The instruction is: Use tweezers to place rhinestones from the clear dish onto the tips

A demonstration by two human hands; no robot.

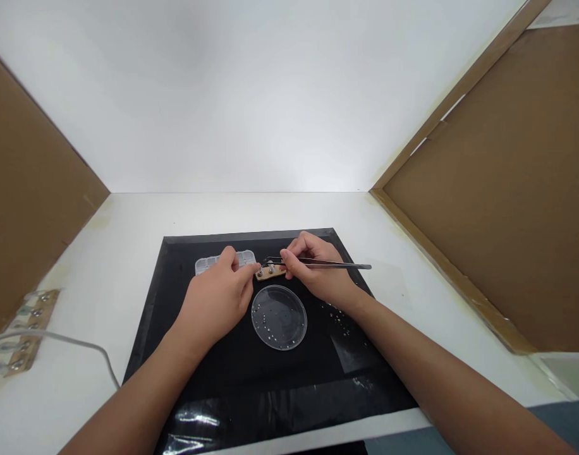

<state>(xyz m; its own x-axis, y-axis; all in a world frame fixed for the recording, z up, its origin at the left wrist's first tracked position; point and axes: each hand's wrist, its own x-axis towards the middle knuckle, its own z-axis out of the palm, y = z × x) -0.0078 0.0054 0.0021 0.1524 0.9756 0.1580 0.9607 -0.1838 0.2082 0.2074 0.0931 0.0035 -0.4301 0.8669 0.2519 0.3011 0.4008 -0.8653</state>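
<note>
Two hands meet over one small tan strip point(270, 272) lying on the black mat point(213, 392), just beyond the round clear dish point(279, 317). The strip's long axis runs left to right across the view, a little raised at its right end, and it carries what look like a few small metal studs along its top; they are too small to make out further. The left hand point(218, 300) pinches the strip's left end between thumb and forefinger, fingers closed on it. The right hand point(318, 272) has its grip closed around a pair of slim metal tweezers point(327, 263), whose long axis also runs left to right, handle end pointing right and tips reaching left over the strip. Whether the tips are closed on anything cannot be told. So the strip sits directly between the two hands, touching the left fingers and just under the tweezer tips, about equally near to both.

Outward from there: the dish holds a scatter of tiny shiny beads or screws, and a few more lie loose on the mat to its right. Behind the left hand sits a clear plastic box point(225, 260) with compartments, partly hidden. The mat lies on a white tabletop point(109, 253); at the far left edge another tan strip point(21, 335) with studs rests beside a white cable point(71, 344)
</note>
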